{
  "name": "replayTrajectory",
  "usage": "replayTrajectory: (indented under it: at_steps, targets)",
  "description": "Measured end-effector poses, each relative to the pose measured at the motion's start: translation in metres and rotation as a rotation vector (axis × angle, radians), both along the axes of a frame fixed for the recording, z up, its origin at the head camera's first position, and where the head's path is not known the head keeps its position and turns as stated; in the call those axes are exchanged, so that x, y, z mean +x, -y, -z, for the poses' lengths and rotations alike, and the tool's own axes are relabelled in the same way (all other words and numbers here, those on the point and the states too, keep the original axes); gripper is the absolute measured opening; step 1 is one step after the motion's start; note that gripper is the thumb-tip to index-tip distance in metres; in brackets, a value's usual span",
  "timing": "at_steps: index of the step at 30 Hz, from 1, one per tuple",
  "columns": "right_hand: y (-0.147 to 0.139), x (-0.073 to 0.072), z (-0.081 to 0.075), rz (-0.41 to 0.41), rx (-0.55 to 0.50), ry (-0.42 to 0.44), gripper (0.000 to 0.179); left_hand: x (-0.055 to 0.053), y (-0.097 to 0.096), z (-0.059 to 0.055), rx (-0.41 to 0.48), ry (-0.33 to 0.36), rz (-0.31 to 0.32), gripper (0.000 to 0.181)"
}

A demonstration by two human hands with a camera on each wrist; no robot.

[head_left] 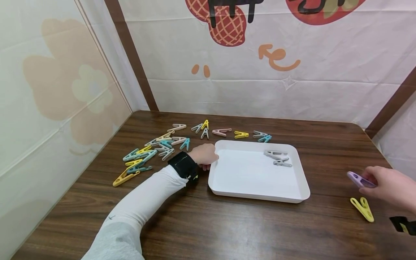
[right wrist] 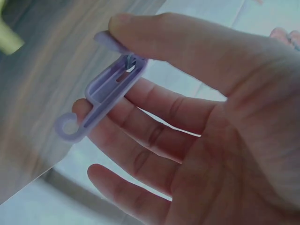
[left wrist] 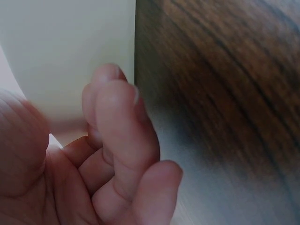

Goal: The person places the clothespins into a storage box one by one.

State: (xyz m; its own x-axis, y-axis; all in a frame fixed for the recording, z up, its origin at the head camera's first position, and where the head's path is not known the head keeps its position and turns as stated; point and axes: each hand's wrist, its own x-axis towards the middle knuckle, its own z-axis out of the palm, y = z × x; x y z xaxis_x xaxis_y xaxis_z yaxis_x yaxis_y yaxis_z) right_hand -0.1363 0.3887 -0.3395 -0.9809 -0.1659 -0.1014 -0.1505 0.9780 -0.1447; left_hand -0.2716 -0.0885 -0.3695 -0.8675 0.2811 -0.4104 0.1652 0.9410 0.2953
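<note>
At centre, the white tray (head_left: 247,173) is pinched by the left hand (head_left: 204,154), perhaps for steadiness; at right, a purple clothespin (head_left: 357,179) is clamped by the right hand (head_left: 390,184).

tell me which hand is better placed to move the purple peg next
Probably the right hand: it already holds the purple peg, to the right of the white tray. The left hand grips the tray's left rim, with the tray between it and the peg.
</note>
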Motion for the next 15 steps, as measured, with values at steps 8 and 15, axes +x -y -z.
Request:
replayTrajectory:
  at_steps: [8, 15]
  targets:
    - [0.052, -0.01, -0.019, -0.116, 0.006, -0.035, 0.025, 0.001, 0.0, 0.0, 0.008, 0.0, 0.001, 0.032]
    - [0.09, -0.016, -0.022, -0.265, -0.051, -0.147, 0.024, 0.0, 0.001, 0.002, 0.029, 0.001, -0.003, 0.027]
